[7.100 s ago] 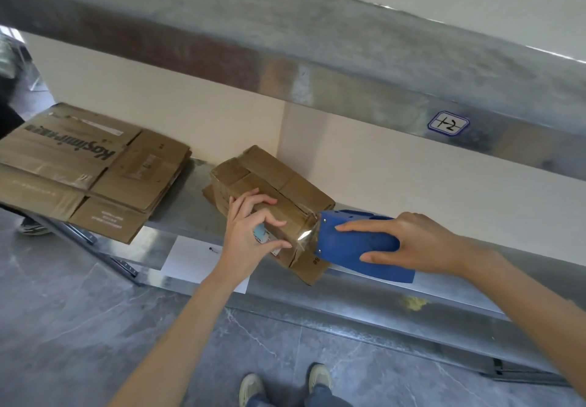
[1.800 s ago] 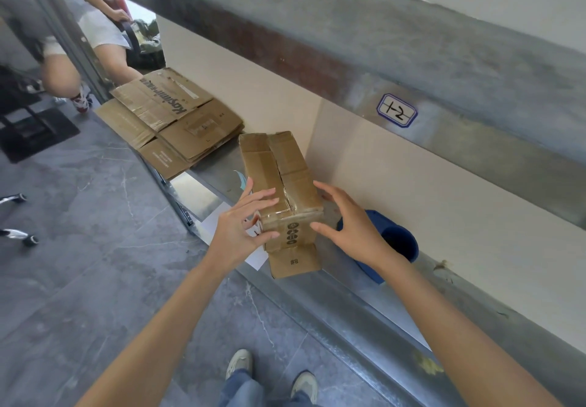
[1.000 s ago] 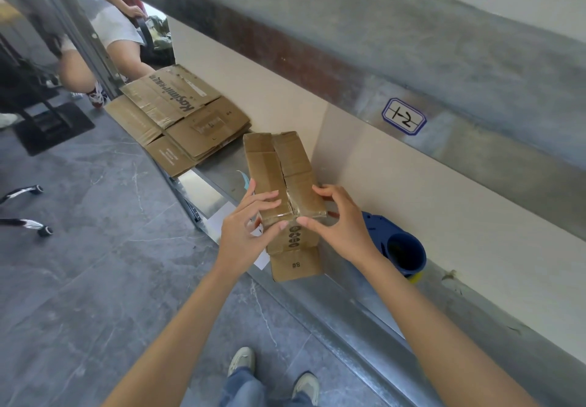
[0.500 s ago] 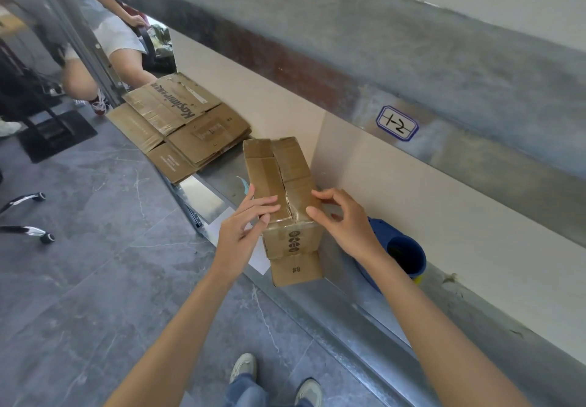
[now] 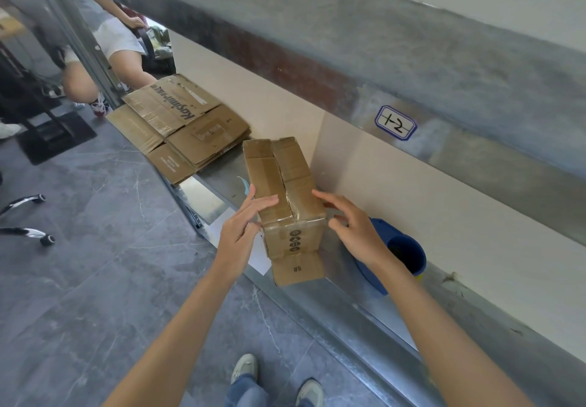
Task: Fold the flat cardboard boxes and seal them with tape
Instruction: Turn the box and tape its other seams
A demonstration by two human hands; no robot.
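**Item 1, left hand** point(image 5: 242, 229). Fingers point(image 5: 263, 202) straight and laid flat on the left top flap of the cardboard box point(image 5: 279, 178), thumb down its left side. It clasps nothing. Judged purpose: pressing the flap level and steadying the box.

**Item 2, right hand** point(image 5: 358, 232). Fingers loosely spread and holding nothing. The forefinger tip is at the box's right top edge, but blur hides whether it touches. Judged purpose: bracing the opposite side.

**Item 3, cardboard box.** Stands at the front edge of the metal shelf point(image 5: 364, 308), long axis running back toward the wall.
- Top flaps are closed and meet at a centre seam.
- Glossy tape point(image 5: 291, 213) covers the near end of the seam and wraps down the front face. The far seam looks bare, so sealing is judged unfinished.
- A lower flap point(image 5: 298, 268), marked #8, hangs past the shelf's front edge.
- Contents: not visible.

**Item 4, blue tape dispenser** point(image 5: 402, 248). Lies on the shelf just right of the box, behind the right wrist, within ready reach. Its hollow is dark and no roll can be made out.

**Item 5, flat cardboard boxes** point(image 5: 190, 127). Stacked at the shelf's left end and overhanging the front edge, awaiting folding.

**Item 6, surroundings.**
- White paper sheet point(image 5: 257, 257) below the front edge.
- Upper shelf point(image 5: 317, 26) bearing a handwritten label point(image 5: 395, 122).
- Second person point(image 5: 107, 35) beyond the left end.
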